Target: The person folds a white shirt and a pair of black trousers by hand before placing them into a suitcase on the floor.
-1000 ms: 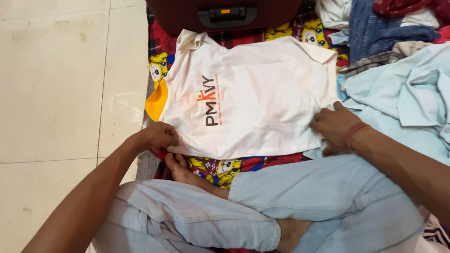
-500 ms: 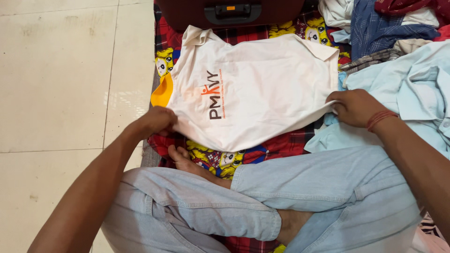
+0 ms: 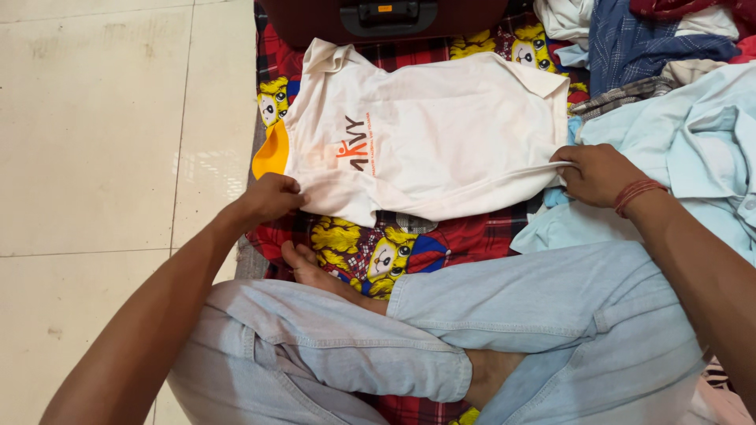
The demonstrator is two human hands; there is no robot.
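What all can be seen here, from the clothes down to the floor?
T-shirt: one, white with an orange sleeve and a printed logo, spread on the blanket, near edge folded up.
Blanket: one, red check with yellow cartoon figures, under the T-shirt.
Suitcase: one, dark maroon with a black handle, top edge.
Pile of clothes: several pieces, blue, white, red and checked, top right.
Light blue shirt: one, right of the T-shirt.
Floor tiles: cream, left side.
Jeans: light blue, on crossed legs.
Bare foot: one, on the blanket.
Left hand: grip on the T-shirt's left edge.
Right hand: grip on its right edge, red thread at the wrist.
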